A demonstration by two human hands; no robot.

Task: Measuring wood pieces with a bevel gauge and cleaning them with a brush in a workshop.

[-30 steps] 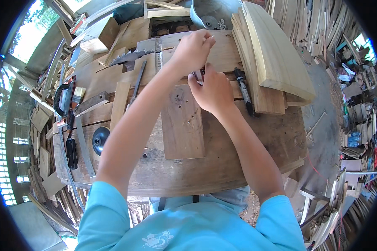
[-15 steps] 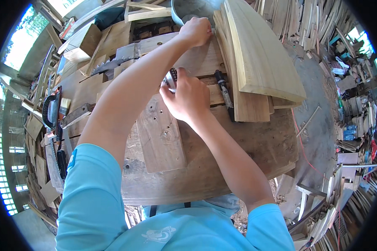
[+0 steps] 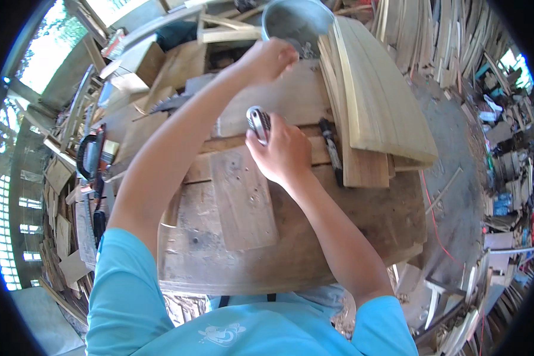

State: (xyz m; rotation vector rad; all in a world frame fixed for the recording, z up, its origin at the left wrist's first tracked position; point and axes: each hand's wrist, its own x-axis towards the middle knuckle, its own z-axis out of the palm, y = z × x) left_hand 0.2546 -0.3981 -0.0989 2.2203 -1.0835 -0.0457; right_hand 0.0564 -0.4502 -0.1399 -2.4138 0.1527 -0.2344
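One round grey metal bucket (image 3: 296,21) sits at the workbench's (image 3: 362,237) far edge; the left hand (image 3: 267,59) has stretched to its rim, fingers curled. The right hand (image 3: 282,154) clasps one metal-headed hammer (image 3: 258,123), now raised above one loose wooden board (image 3: 243,202).

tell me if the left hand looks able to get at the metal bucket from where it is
Probably yes. The left hand is stretched out to the near rim of the metal bucket, fingers curled just beside it, and nothing lies between them. The right hand holds a small tool lower down, out of the way.
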